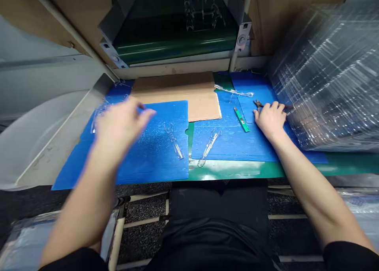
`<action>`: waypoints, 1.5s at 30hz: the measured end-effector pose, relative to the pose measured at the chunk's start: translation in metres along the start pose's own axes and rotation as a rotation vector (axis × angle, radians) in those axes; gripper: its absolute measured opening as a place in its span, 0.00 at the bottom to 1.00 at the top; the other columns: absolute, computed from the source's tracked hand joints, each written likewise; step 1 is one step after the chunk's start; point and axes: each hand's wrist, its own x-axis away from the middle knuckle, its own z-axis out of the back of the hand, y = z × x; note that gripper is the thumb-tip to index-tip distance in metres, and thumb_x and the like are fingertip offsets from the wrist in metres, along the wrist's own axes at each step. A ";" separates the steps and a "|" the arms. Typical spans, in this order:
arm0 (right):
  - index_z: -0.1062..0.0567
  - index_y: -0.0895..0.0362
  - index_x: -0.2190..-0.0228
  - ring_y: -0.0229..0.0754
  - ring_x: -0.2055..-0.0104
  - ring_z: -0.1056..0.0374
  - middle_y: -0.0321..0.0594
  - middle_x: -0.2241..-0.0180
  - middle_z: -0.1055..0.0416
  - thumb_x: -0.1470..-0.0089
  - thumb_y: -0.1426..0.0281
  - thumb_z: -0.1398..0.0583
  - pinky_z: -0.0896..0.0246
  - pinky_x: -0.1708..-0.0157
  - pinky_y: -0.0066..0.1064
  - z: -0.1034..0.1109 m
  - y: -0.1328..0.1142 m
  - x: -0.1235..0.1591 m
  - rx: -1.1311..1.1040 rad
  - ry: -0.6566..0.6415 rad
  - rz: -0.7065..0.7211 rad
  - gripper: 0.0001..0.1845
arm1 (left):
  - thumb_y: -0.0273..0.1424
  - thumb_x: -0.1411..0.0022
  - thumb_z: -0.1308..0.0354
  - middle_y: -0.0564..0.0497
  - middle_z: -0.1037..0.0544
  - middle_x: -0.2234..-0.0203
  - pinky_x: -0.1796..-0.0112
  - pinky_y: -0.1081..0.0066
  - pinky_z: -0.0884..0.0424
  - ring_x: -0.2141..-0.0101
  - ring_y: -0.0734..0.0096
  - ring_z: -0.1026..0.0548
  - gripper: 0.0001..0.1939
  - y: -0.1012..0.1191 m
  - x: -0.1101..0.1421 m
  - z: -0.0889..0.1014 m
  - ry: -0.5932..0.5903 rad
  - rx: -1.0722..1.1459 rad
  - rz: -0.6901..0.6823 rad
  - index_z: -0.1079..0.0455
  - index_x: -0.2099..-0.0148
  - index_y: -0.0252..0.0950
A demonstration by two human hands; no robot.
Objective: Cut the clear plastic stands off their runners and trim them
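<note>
My left hand (120, 123), blurred, hovers over the left blue sheet (154, 160). Its thumb and forefinger are apart, with nothing visible between them; the other fingers are hidden. Clear plastic pieces (99, 115) lie just beyond it, partly covered. On the right, my right hand (271, 119) rests palm down, fingers curled over a pair of pliers (258, 104) whose dark jaws point left. A green utility knife (242, 120) lies left of that hand. Two clear plastic tube-like pieces, one on the left sheet (175, 142) and one on the right sheet (209, 148), lie between my hands.
Brown cardboard (177, 83) lies at the back of the bench. A long clear plastic strip (233, 91) is beside it. Behind stands a green conveyor belt (174, 46) with clear parts on it. A large stack wrapped in clear film (334, 81) stands at the right.
</note>
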 end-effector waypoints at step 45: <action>0.24 0.57 0.41 0.39 0.66 0.29 0.39 0.62 0.27 0.25 0.73 0.42 0.36 0.66 0.31 0.109 -0.045 0.237 -0.691 -0.227 0.571 0.14 | 0.33 0.21 0.43 0.47 0.16 0.65 0.59 0.62 0.36 0.66 0.67 0.23 0.07 0.085 0.155 -0.080 -0.049 0.585 -0.723 0.25 0.51 0.36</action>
